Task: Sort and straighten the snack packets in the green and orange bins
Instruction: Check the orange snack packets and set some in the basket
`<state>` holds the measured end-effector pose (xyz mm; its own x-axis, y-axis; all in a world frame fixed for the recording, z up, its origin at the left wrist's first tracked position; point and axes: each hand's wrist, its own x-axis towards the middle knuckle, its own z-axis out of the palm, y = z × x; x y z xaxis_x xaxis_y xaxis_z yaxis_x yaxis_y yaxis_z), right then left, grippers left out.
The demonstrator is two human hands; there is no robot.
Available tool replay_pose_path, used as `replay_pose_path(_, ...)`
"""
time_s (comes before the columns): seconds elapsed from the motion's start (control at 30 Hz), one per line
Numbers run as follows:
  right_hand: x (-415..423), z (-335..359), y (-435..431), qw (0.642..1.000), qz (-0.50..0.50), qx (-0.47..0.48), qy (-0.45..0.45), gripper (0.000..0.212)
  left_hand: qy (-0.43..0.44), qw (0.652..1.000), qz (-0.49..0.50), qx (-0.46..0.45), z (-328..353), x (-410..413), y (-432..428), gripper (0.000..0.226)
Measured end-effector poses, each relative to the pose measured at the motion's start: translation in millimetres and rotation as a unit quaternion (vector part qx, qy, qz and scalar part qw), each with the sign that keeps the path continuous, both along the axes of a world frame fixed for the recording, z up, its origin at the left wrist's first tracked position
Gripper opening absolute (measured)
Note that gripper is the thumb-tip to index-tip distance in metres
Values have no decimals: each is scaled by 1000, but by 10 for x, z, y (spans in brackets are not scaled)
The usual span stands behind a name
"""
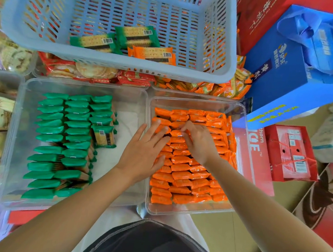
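Two clear bins sit side by side below me. The left bin (27, 111) holds rows of green packets (60, 145) standing on edge, with one green packet (103, 137) lying flat at the right of the rows. The right bin (189, 211) is packed with rows of orange packets (184, 181). My left hand (144, 150) lies flat with straight fingers on the orange rows near the bin's left wall. My right hand (198, 141) has curled fingers and pinches an orange packet (176, 133) in the middle rows.
A blue slatted basket (116, 65) sits beyond the bins with two green packets (117, 38) and an orange packet (154, 53) inside. Bins of other snacks lie under it and at left. A blue gift bag (303, 64) and red boxes (292, 153) crowd the right.
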<state>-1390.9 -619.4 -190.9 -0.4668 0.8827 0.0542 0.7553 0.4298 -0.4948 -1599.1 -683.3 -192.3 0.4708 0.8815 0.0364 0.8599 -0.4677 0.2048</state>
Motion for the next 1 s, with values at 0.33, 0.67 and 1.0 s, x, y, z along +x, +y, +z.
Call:
replay_pose_path(0.33,102,400,-56,957,-185,-73,210,6,23,1000,5,-7,-32,63,75,68)
replay_pose_path(0.67,211,731,-266,788,-300,-273,463,21,-368,892,222,-139,330,251,116,60)
replay_pose_path(1.0,340,834,-378,774,-286,-311,471,21,-617,683,189,-343,533,276,2,21)
